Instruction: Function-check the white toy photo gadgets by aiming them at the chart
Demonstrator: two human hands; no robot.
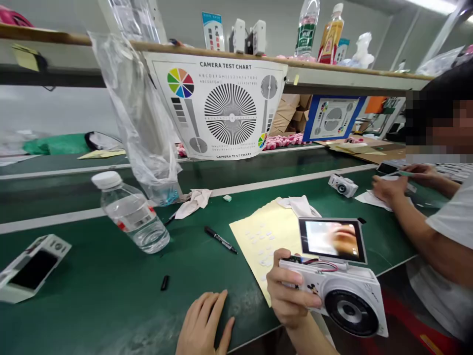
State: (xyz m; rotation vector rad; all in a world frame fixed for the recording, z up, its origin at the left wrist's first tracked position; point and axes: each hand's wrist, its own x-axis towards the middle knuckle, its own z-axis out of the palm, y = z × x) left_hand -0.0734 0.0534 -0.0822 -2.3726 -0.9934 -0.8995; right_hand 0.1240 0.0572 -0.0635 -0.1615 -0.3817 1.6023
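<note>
My right hand grips a white digital camera by its side, above the table's front edge. The camera's black lens faces me, and a small cartoon mouse is printed on its front. Its screen is flipped up and lit, showing a blurred, skin-coloured shape on white. Thin red and dark wires are exposed on the camera's top. My left hand rests palm down on the green table, holding nothing, with the thumb apart. A yellow sheet with small whitish pieces lies between the hands and beyond them.
A marker, its black cap and a water bottle are on the table. Another white camera lies at left, a third farther back. A test chart hangs from the shelf. A co-worker's hands work at right.
</note>
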